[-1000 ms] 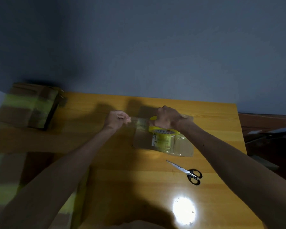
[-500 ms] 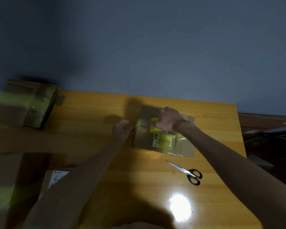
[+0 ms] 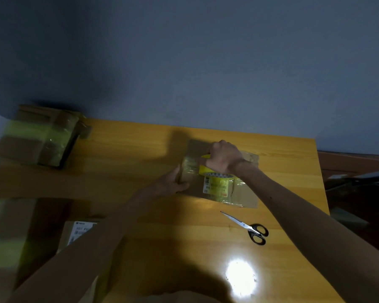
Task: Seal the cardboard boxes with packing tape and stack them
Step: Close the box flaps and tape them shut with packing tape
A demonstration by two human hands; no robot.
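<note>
Head view: the tape roll (image 3: 214, 172) is being gripped from above by the right hand (image 3: 224, 158), fingers curled round its yellow rim, and is being held down on top of the cardboard box (image 3: 243, 199). The left hand (image 3: 174, 182) is being pressed against the box's left edge, its fingers looking fairly straight and holding nothing. There the free end of the tape strip (image 3: 189, 166) is being smoothed down over the edge. The box is lying flat toward the far side of the worktop (image 3: 129, 154), near its middle. Scissors (image 3: 248, 228) are lying near it on the near side, apart from both hands. Taped boxes (image 3: 37, 136), blurred, are sitting at the far left corner, and a labelled box (image 3: 79, 230) is being partly hidden by the left forearm.

Several risks are being judged from this. The strip is not yet cut, so a pull on the roll before the end is bonded is likely to peel that end away. A slack or skewed pull is likely to leave wrinkles or miss the seam. If the left hand's pressure is eased, the light box may be dragged across the glossy worktop.
</note>
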